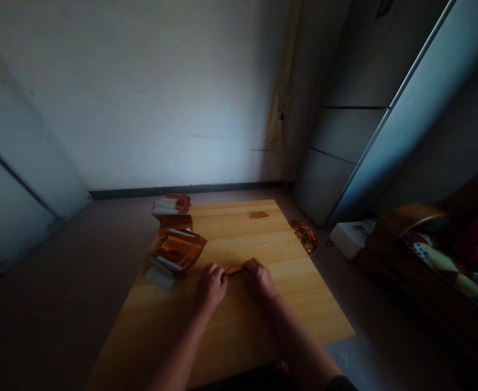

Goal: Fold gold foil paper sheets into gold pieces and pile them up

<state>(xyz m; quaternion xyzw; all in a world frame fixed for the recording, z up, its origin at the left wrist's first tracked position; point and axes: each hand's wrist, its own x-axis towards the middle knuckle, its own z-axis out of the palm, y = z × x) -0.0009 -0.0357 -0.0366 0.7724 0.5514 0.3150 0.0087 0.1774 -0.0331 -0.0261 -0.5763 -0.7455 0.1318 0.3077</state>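
Between my two hands, just above or on the wooden table (239, 315), a narrow strip of shiny copper-coloured foil paper (234, 270) is stretched. Its left end is pinched by my left hand (212, 285), and its right end by my right hand (259, 276). Fingers of both hands are closed, and the fingertips partly hide the strip's ends. To the left of my left hand lies a stack of copper foil sheets (179, 247) with pale edges. A pale paper piece (159, 277) sticks out below that stack.
More foil sheets (176, 204) lie at the table's far left corner. A small folded foil piece (259, 215) rests near the far right edge. On the floor to the right are a heap of crumpled foil (304, 237) and a white box (348, 239), beside a wooden seat (413, 214).
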